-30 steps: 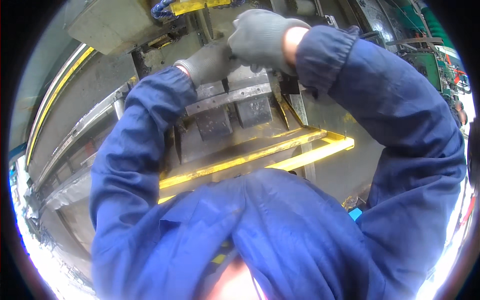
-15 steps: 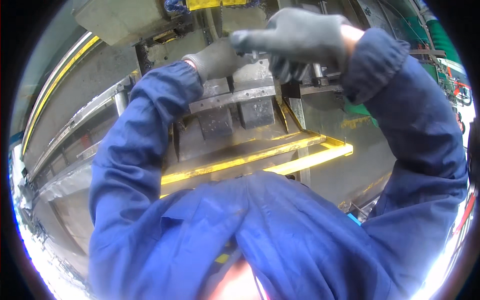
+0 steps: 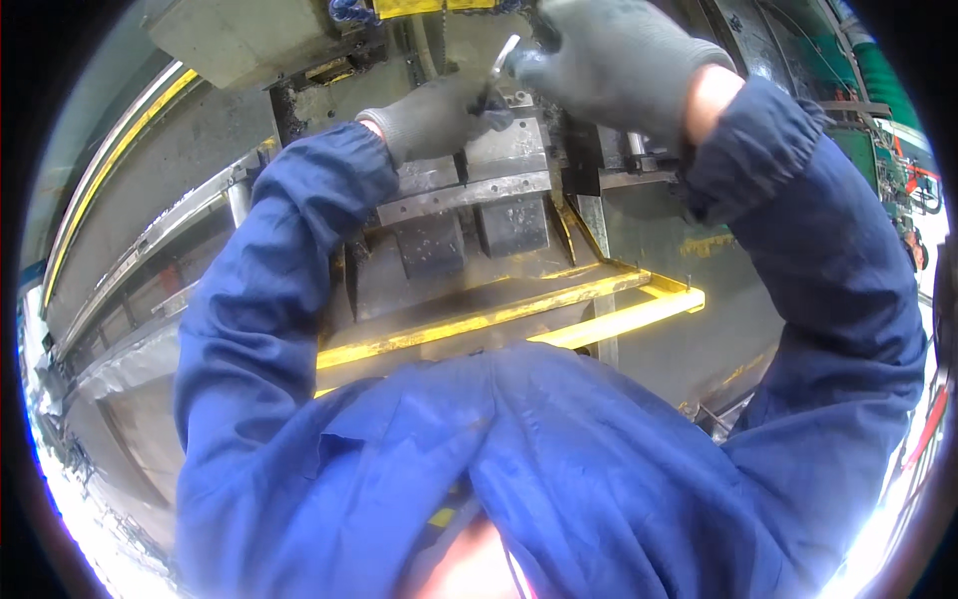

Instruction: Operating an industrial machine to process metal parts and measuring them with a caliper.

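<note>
Both my hands wear grey gloves and work over a metal press fixture at the top. My left hand [image 3: 434, 122] is closed, with a slim shiny metal piece [image 3: 505, 58] standing up tilted from its fingertips. The piece's exact kind is too small to make out. Close to its right, my right hand [image 3: 621, 72] is raised with its back toward me; its fingertips are blurred and partly hidden, so its grip cannot be told. Below the hands is a metal block [image 3: 504, 150] with holes, above a pale drilled bar [image 3: 469, 198].
A yellow frame [image 3: 619, 317] crosses in front of my body, below the fixture. To the left runs a metal rail [image 3: 150, 245]. A yellow part [image 3: 431, 8] with blue chain beside it is at the top edge. Green ribbed hose [image 3: 878, 70] is at far right.
My right hand has lifted up and to the right, away from my left hand. The slim metal piece now shows upright between them. My left hand has barely moved.
</note>
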`<state>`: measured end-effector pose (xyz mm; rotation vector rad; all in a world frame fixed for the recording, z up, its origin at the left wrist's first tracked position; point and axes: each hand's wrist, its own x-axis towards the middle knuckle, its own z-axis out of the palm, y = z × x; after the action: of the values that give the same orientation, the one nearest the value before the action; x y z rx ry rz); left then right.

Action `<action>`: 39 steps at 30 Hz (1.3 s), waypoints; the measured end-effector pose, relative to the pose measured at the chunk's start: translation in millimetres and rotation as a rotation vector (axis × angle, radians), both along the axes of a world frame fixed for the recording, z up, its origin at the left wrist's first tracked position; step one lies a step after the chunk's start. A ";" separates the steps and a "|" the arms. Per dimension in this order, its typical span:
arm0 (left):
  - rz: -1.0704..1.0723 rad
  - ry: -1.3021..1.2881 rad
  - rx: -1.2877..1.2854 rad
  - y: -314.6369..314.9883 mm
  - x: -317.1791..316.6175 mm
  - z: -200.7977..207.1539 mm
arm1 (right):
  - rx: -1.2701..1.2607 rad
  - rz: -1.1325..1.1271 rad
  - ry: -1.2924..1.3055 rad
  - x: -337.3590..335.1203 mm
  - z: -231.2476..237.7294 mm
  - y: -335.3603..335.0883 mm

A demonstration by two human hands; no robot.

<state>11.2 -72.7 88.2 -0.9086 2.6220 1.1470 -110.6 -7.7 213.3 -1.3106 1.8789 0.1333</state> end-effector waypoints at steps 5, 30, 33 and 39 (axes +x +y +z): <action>-0.140 -0.009 -0.104 -1.0 -5.6 -2.6 | -0.047 -0.017 0.060 -5.3 -3.5 6.5; -0.163 0.115 -0.134 -7.5 -11.1 -51.5 | 0.191 -0.322 -0.393 -13.4 -12.8 17.3; -0.123 0.113 -0.057 -3.7 -11.2 -30.6 | 0.156 -0.237 -0.339 -18.5 -16.0 10.6; -0.113 0.160 -0.053 0.4 -3.0 -9.7 | 0.056 -0.165 -0.273 -26.9 -14.8 14.4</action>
<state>8.2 -72.3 78.5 -0.6930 2.8027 1.1721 -137.5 6.7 198.5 -1.0725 1.7266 -0.0756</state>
